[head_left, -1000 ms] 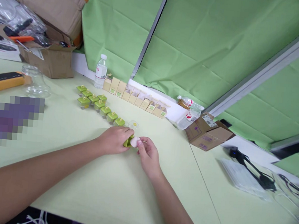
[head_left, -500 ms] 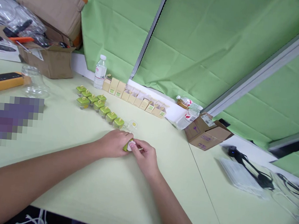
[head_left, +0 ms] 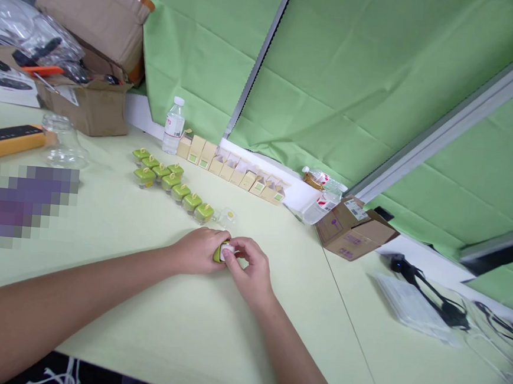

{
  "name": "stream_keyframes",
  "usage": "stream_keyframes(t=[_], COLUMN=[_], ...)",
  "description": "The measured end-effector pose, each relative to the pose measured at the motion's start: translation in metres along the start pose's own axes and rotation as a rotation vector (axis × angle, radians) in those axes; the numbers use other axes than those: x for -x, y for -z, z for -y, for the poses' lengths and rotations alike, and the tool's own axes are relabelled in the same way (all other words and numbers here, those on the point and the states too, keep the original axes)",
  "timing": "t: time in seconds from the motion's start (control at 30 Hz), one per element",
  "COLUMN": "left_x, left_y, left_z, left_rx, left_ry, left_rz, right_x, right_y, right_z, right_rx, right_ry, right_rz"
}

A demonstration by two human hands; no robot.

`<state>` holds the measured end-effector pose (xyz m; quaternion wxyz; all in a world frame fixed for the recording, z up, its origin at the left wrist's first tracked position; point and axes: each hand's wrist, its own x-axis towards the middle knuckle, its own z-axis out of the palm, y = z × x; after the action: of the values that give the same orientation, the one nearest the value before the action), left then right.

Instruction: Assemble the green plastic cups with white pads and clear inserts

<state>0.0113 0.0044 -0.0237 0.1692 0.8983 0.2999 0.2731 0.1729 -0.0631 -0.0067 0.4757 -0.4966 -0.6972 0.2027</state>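
My left hand [head_left: 199, 251] is closed around a small green lid [head_left: 217, 254], its fingers wrapped over the far side. Against the lid's face sits a pale round piece [head_left: 225, 249], pinched by the thumb and fingers of my right hand [head_left: 253, 268]. Both hands meet just above the table in the middle of the view. Beyond them lies a small clear container [head_left: 227, 216] with a yellow dot on it. Several little clear jars with green lids [head_left: 180, 192] stand in slanting rows to its left. Part of the held lid is hidden by my fingers.
Small open cardboard boxes [head_left: 228, 168] line the back edge beside an upright water bottle [head_left: 173, 125]. Two bottles lie near a larger carton [head_left: 355, 226] at right. A headset [head_left: 430, 293] rests on plastic bags. At left are a glass jar [head_left: 62, 144] and an orange power strip [head_left: 9, 142].
The right fingers have shifted slightly over the pale piece, against the green lid. Both hands stay together in nearly the same spot. The whole view has moved a little.
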Motion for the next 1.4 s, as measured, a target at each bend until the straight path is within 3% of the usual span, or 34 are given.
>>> stream_keyframes(t=[0.27, 0.9, 1.1, 1.4], left_x=[0.0006, 0.0015, 0.0, 0.001], left_y=[-0.0082, -0.0036, -0.0021, -0.0075], left_z=[0.0062, 0.004, 0.0014, 0.0062], left_rx=[0.02, 0.105, 0.093, 0.101], left_ry=[-0.013, -0.029, -0.027, -0.055], left_rz=[-0.025, 0.025, 0.042, 0.011], right_x=[0.001, 0.0005, -0.0002, 0.0029], right_y=[0.0008, 0.0055, 0.0059, -0.0031], right_z=[-0.0003, -0.0007, 0.0011, -0.001], right_rx=[-0.033, 0.004, 0.109, -0.005], right_ry=[-0.054, -0.013, 0.02, -0.147], right_rz=[0.0, 0.053, 0.061, -0.049])
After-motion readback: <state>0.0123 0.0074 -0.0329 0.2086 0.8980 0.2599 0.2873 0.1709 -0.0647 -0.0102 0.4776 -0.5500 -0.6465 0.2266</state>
